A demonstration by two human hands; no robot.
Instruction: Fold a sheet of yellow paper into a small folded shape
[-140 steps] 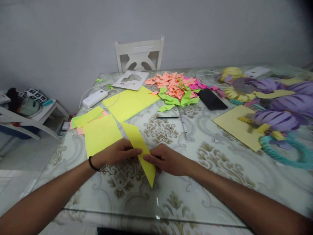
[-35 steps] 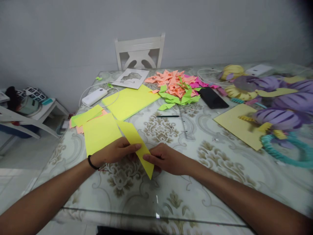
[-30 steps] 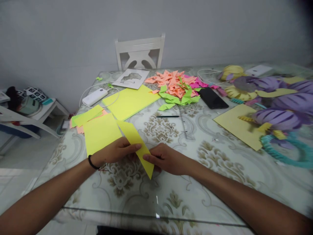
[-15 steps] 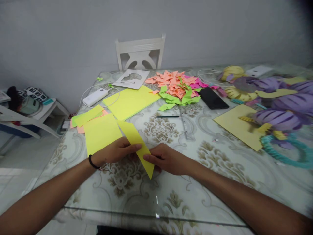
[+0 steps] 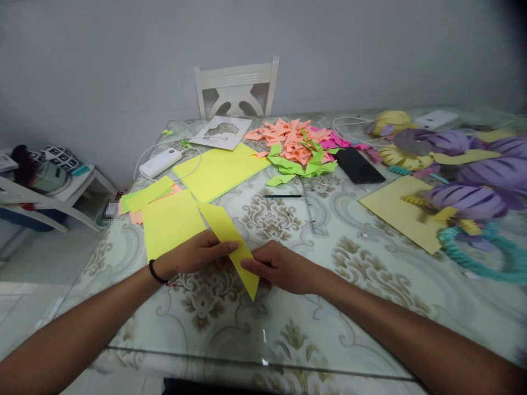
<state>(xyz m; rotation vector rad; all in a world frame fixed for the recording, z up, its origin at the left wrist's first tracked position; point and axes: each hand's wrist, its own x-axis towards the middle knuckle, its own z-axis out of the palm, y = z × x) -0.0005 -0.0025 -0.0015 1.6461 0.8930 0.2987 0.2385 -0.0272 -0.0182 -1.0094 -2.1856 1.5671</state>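
Observation:
A folded strip of yellow paper (image 5: pixel 226 230) slants between my hands, its pointed lower end toward me. My left hand (image 5: pixel 206 252) pinches its left edge, thumb on top and fingers hidden beneath. From the other side my right hand (image 5: pixel 278 266) grips it near the pointed end, thumb on its face. Just left of the strip lies a yellow paper sheet (image 5: pixel 171 225), partly under my left wrist. Beyond it is a stack of yellow paper (image 5: pixel 222 173).
Folded orange and green paper pieces (image 5: pixel 296 145) are heaped at the back. A dark pencil (image 5: pixel 282 196), a clear ruler (image 5: pixel 309 211) and a black phone (image 5: pixel 359 164) lie nearer. Purple paper lanterns (image 5: pixel 469 200) crowd the right. A white power bank (image 5: pixel 160 163) with a cable sits at left.

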